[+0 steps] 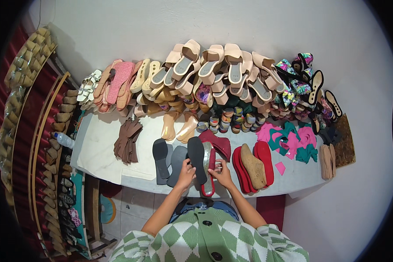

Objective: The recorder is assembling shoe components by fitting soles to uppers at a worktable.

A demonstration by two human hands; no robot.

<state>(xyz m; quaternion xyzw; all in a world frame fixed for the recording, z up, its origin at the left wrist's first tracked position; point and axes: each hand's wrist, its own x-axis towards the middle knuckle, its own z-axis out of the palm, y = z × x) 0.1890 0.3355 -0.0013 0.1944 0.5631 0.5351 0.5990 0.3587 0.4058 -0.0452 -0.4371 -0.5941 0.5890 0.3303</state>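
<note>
Near the front edge of the desk [301,178], the left hand [186,174] grips a black sole [196,158], the right hand [223,174] the red-edged slipper [208,186] just beside it. Matching them seems the step; the next move calls for aligning both outlines.

The black sole [197,158] looks matt — the silvery-faced shoe [206,157] glossy, the shoe last [253,167] wooden.

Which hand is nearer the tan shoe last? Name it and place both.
Right. The right hand, at the red-edged sole, is left of the tan shoe last, with red soles between; the left hand, at the black sole, is farther left.
</note>
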